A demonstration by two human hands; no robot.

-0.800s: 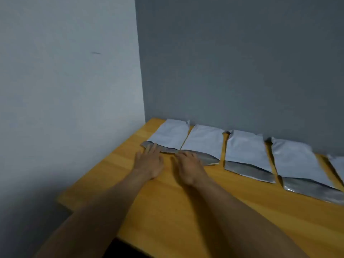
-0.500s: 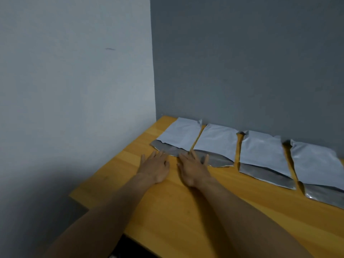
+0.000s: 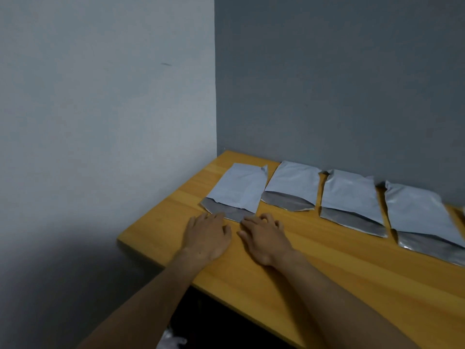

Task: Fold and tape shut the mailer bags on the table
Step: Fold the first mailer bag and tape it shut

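Observation:
Several pale grey mailer bags lie in a row along the back of the wooden table (image 3: 327, 268), each with its dark silver flap open toward me. The leftmost mailer bag (image 3: 239, 187) sits nearest the corner. My left hand (image 3: 206, 235) lies flat on the table with its fingertips at that bag's flap (image 3: 224, 211). My right hand (image 3: 264, 235) rests beside it, fingers slightly curled, fingertips at the same flap's right end. Neither hand holds anything. The second bag (image 3: 293, 185), third bag (image 3: 349, 195) and fourth bag (image 3: 420, 212) lie untouched to the right.
A light wall (image 3: 100, 122) stands close on the left and a dark grey wall (image 3: 339, 84) runs behind the bags. The table's left edge and front edge are near my forearms. A sliver of another bag (image 3: 462, 212) shows at the right border.
The view has swung left and down, shifting the bags rightward in frame. Both hands stay at the leftmost bag's flap, and my right fingers have curled slightly.

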